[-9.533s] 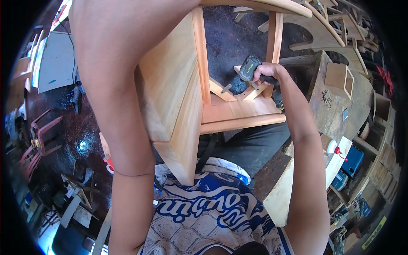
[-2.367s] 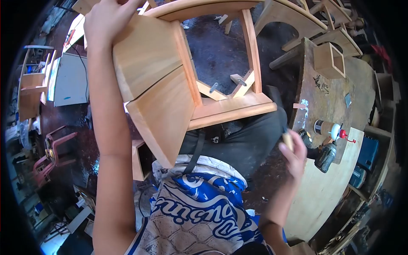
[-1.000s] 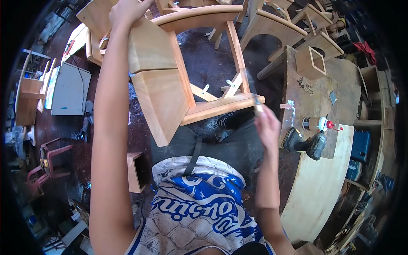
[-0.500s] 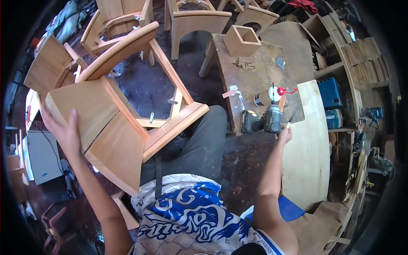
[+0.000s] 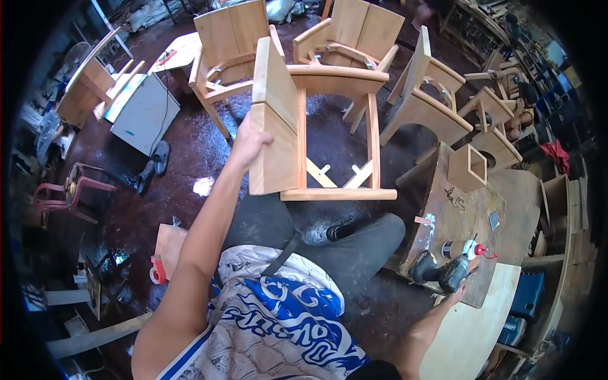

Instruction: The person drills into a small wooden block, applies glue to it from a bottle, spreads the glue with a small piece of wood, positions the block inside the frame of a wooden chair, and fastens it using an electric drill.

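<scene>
My left hand (image 5: 249, 144) grips the edge of a wooden chair's (image 5: 339, 194) flat two-board panel, thumb on the near face and fingers behind it. The chair lies tipped over my lap, its curved rail and slats facing away, with small metal fittings on the inner braces. At the worktable's near edge, my right hand (image 5: 457, 295) is right beside a cordless drill (image 5: 453, 273); its fingers are too small and partly hidden to tell their grip. Behind the drill lies a glue bottle (image 5: 453, 249) with a red cap.
The worktable (image 5: 437, 190) carries a square wooden box (image 5: 467, 168), scattered screws (image 5: 455, 199) and a pale curved board (image 5: 500, 304). Several assembled chairs (image 5: 234, 38) stand beyond. A red tape dispenser (image 5: 157, 271), slippers (image 5: 154, 168) and a pink stool (image 5: 73, 190) are at left.
The chair has turned so its panel stands more upright, with my left hand still on that panel. My view has swung left and up. My right hand has stayed close to the drill.
</scene>
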A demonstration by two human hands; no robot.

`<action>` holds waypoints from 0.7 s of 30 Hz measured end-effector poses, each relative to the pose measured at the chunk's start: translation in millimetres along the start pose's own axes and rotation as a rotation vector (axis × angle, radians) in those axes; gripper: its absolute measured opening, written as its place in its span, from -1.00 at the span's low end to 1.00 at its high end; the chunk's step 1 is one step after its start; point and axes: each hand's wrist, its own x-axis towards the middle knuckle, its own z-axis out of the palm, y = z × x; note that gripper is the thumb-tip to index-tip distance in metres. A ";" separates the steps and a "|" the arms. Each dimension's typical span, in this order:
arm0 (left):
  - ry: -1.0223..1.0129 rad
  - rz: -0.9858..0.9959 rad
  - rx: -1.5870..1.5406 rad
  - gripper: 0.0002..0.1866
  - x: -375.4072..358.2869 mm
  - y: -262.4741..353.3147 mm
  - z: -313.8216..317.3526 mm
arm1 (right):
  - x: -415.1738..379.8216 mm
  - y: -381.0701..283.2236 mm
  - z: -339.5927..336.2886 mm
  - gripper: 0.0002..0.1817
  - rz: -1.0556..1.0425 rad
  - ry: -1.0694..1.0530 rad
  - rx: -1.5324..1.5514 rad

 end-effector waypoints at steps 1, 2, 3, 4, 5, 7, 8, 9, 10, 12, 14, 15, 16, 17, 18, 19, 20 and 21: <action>0.001 0.020 0.001 -0.23 9.3 -3.5 1.5 | -0.4 6.6 -7.3 -0.50 -0.118 0.115 -0.168; 0.004 -0.010 -0.020 -0.25 20.5 -8.1 3.0 | -2.4 13.7 -15.5 -0.49 -0.235 0.234 -0.337; 0.007 -0.037 -0.044 -0.26 28.8 -6.1 5.9 | -8.3 23.0 -28.9 -0.49 -0.260 0.297 -0.353; 0.087 0.011 -0.041 -0.28 30.2 4.6 17.4 | -14.1 36.9 -43.8 -0.50 -0.285 0.359 -0.370; 0.090 0.026 -0.044 -0.28 38.6 5.5 23.3 | -30.5 50.0 -53.1 -0.55 -0.353 0.422 -0.413; 0.218 0.017 -0.069 -0.31 56.5 -8.2 28.7 | -84.1 74.7 -69.0 -0.66 -0.461 0.409 -0.396; 0.239 -0.010 -0.112 -0.35 62.2 -9.3 29.9 | -122.3 82.7 -69.6 -0.67 -0.447 0.401 -0.341; 0.325 0.037 -0.136 -0.37 69.5 -17.5 29.4 | -136.5 108.1 -81.4 -0.65 -0.459 0.363 -0.491; 0.378 -0.044 -0.145 -0.30 67.8 -16.3 22.1 | -181.5 108.7 -74.2 -0.65 -0.597 0.266 -0.441; 0.468 -0.075 -0.215 -0.11 47.8 -19.6 13.6 | -273.4 104.0 -50.9 -0.70 -0.690 0.092 -0.612; 0.522 0.043 -0.228 0.03 42.7 -37.6 24.6 | -353.2 80.4 -15.7 -0.75 -0.779 -0.154 -0.672; 0.523 0.041 -0.234 0.06 39.1 -38.1 26.5 | -380.0 58.7 11.8 -0.77 -0.811 -0.289 -0.675; 0.524 0.039 -0.239 0.09 35.5 -37.6 28.3 | -397.5 32.6 44.2 -0.82 -0.946 -0.359 -0.533; 0.487 -0.022 -0.297 0.13 27.7 -14.8 32.9 | -412.3 1.0 83.2 -0.82 -0.955 -0.379 -0.534; 0.473 -0.051 -0.383 0.13 26.6 -6.6 31.3 | -427.6 -35.6 122.0 -0.84 -0.930 -0.401 -0.468; 0.456 -0.082 -0.467 0.14 26.3 -1.3 28.6 | -443.5 -72.0 158.9 -0.85 -0.900 -0.421 -0.405; 0.477 -0.052 -0.407 0.14 29.7 1.7 26.9 | -457.9 -107.0 198.6 -0.86 -0.906 -0.468 -0.372; 0.451 0.044 -0.354 0.14 32.4 -16.3 24.5 | -465.3 -113.5 221.1 -0.86 -0.908 -0.482 -0.369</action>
